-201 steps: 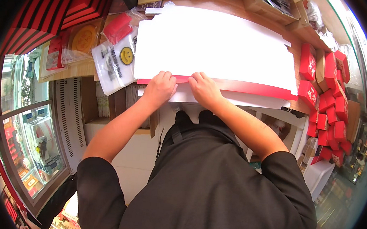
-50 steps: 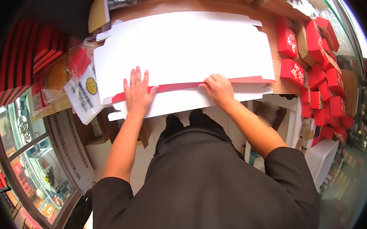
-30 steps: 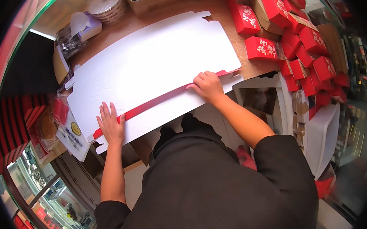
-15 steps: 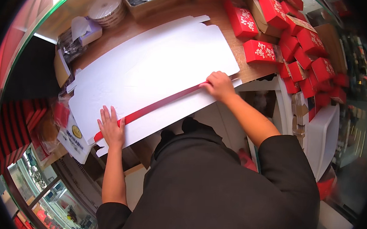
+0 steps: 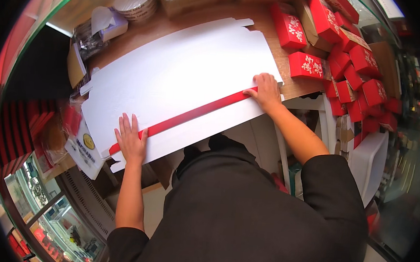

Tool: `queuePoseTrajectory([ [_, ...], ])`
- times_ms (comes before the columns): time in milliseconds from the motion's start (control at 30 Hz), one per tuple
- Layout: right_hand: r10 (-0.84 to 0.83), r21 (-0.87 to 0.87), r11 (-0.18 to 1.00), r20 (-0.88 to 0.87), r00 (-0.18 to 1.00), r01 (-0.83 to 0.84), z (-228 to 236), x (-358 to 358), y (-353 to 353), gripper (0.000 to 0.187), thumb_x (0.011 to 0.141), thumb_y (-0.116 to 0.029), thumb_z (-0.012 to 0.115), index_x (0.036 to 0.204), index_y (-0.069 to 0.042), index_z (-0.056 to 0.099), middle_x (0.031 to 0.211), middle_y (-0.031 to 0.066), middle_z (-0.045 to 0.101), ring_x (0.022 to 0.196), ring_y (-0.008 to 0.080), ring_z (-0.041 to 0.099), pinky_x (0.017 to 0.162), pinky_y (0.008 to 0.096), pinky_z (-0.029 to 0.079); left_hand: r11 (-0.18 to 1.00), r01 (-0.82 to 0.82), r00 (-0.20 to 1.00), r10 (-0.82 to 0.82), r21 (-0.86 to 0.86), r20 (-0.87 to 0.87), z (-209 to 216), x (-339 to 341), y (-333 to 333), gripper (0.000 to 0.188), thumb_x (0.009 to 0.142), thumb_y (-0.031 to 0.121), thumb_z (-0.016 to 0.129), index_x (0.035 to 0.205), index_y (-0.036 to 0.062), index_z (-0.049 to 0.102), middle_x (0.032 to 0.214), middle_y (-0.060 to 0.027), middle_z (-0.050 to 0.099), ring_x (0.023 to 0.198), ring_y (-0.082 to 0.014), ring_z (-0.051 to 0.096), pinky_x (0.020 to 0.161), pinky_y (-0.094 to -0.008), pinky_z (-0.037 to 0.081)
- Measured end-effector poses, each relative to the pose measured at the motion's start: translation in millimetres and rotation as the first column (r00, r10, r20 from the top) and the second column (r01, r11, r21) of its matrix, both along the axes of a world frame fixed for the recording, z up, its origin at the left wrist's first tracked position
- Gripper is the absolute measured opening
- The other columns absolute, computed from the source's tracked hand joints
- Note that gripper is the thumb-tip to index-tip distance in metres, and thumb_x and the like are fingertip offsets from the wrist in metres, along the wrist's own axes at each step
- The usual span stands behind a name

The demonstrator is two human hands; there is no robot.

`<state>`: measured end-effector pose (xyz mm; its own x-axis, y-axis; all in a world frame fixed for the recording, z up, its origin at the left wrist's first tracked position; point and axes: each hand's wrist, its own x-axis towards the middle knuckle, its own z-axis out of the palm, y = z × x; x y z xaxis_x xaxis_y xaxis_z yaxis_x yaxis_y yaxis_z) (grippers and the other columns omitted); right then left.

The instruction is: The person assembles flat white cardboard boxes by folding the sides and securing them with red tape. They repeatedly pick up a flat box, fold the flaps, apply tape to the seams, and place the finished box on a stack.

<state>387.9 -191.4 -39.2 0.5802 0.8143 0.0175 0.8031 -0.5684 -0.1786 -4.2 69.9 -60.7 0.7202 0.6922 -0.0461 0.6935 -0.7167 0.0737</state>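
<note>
The left hand (image 5: 130, 142) lies flat, fingers spread, pressing the red fold strip (image 5: 191, 114) of a large white cardboard sheet (image 5: 174, 80) on the wooden worktop (image 5: 298, 87). The right hand (image 5: 265, 90) presses the strip's far end, fingers extended. Small red boxes (image 5: 344, 57) crowd just beside it.

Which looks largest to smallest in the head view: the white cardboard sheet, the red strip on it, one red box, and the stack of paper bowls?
1. White cardboard sheet, by far.
2. Red strip: long but thin.
3. Red box and stack of paper bowls: these look alike, and fisheye bending near the rim makes ranking them unsure.
</note>
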Motion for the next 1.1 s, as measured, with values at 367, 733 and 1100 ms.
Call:
queuePoseTrajectory([
  [367,-0.052,-0.073,0.996,0.098,0.994,0.060,-40,5,-5,0.083,0.094,-0.060,0.042,0.150,-0.003,0.021,0.155,0.0276,0.009,0.145,0.0407,0.007,0.116,0.0535,0.006,0.999,-0.043,0.998,0.042,-0.016,-0.041,-2,26,-17,0.068,0.095,0.040,0.045,0.150,0.0045,0.025,0.159,-0.0192,0.011,0.148,-0.0312,0.008,0.116,-0.0550,0.003],
  [733,0.095,0.067,0.994,-0.053,0.994,-0.092,-26,-130,83,0.075,0.091,-0.045,0.051,0.144,0.005,0.032,0.155,0.0230,0.019,0.147,0.0320,0.011,0.116,0.0559,0.005,0.991,-0.133,0.991,0.134,-0.033,0.019,-2,60,-39,0.083,0.091,0.058,0.048,0.149,0.0024,0.026,0.158,-0.0198,0.014,0.148,-0.0296,0.007,0.115,-0.0560,0.006],
  [1100,0.246,0.074,0.967,-0.048,0.968,-0.242,-30,-175,123,0.071,0.095,-0.043,0.045,0.146,0.003,0.028,0.155,0.0203,0.023,0.146,0.0303,0.017,0.119,0.0433,0.011,0.987,-0.127,0.989,0.134,-0.097,0.062,-6,57,-31,0.082,0.090,0.058,0.046,0.150,0.0070,0.026,0.159,-0.0158,0.014,0.148,-0.0264,0.009,0.117,-0.0516,0.006],
])
